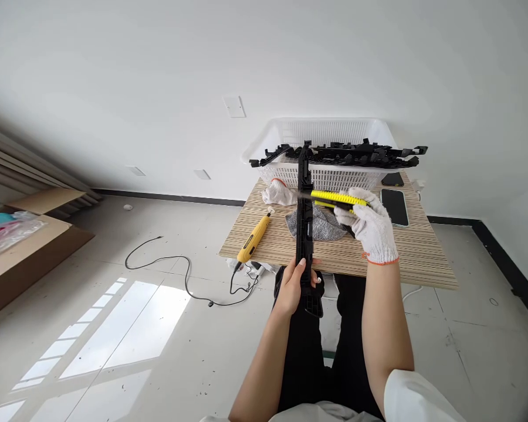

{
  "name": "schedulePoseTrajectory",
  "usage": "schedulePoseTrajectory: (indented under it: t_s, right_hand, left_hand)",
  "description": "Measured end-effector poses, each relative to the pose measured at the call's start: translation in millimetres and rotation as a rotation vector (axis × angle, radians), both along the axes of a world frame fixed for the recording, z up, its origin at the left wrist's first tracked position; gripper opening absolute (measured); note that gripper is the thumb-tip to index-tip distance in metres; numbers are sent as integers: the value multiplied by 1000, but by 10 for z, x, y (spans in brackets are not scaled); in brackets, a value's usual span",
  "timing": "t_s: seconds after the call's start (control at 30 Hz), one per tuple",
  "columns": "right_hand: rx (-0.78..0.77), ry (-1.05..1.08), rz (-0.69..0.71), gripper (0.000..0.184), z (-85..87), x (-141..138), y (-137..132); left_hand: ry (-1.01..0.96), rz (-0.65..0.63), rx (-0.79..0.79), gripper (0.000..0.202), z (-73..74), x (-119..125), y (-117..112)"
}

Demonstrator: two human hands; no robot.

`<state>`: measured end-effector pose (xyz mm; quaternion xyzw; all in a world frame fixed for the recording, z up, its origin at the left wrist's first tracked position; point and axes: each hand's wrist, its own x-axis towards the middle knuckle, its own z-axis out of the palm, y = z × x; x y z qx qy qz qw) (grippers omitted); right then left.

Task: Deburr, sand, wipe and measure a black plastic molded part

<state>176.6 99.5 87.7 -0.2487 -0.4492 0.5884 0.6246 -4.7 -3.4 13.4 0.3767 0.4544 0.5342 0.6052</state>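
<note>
A long black plastic strip [305,228] stands nearly upright in view, its lower part in the bare left hand [293,284], whose thumb and fingers pinch it from both sides; from that hand most of the strip runs to 12 o'clock, with a short end toward 5 o'clock. At 2 o'clock from the left hand, the gloved right hand [372,225] has its fingers wrapped round a yellow utility knife [338,198], whose blurred blade points to 9 o'clock across the strip; whether it touches, I cannot tell. Beyond, toward 1 o'clock, a white basket [325,126] sits on the wooden table [413,258], with a bundle of black plastic parts [369,153] lying across it, their ends jutting past its sides at 9 and 3 o'clock. Around the strip's middle, a loose glove [278,192] lies at 10 o'clock, a yellow power tool [253,239] at 8, a grey cloth [330,225] at 4 and a phone [395,207] at 3. Far off at 9 o'clock, a cardboard box [26,264] holds clear plastic bags [11,234] with red inside.
</note>
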Motion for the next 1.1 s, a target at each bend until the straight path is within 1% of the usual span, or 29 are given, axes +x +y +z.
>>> schedulePoseTrajectory:
  t_s: [0.07,0.1,0.2,0.23,0.33,0.37,0.47,0.5,0.6,0.73,0.8,0.87,0.97,1.03,1.1]
  right_hand:
    - [6,-37,59,24,5,-9,-10]
    - [16,-38,54,24,10,-18,-14]
    - [22,-14,-68,25,19,-54,-15]
    - [10,-15,-78,26,18,-63,-11]
    - [23,-16,-6,28,4,-72,4]
    - [50,-4,-14,29,0,-70,8]
    - [102,14,-95,29,-10,-55,12]
    - [94,0,-86,28,-12,-49,12]
    - [58,-26,0,27,-14,-39,5]
    - [43,9,-83,29,-4,-50,1]
    - [21,-13,-54,26,1,-57,2]
    - [15,-19,-33,28,6,-61,0]
    - [27,7,-81,28,13,-64,-8]
    - [25,7,-37,24,14,-60,-12]
    - [26,7,-4,24,10,-54,-10]
  left_hand:
    - [0,-7,-1,38,-1,-4,-2]
    - [1,-10,-1,38,-1,-6,-2]
    - [3,-8,-1,38,-3,-6,-1]
    - [2,-4,2,37,-4,-5,0]
    - [1,3,10,37,-9,-2,3]
    - [4,-1,13,37,-9,-2,3]
    - [13,-9,7,39,-1,-3,2]
    - [13,-8,3,39,4,-3,1]
    - [15,0,-9,39,11,-2,1]
    - [17,-6,3,38,-5,-1,0]
    - [12,-8,5,38,-12,0,0]
    - [14,-7,1,39,-9,2,-1]
    - [21,2,-6,39,10,6,-2]
    - [20,13,-12,39,21,7,-3]
    - [20,15,-13,39,26,6,-4]
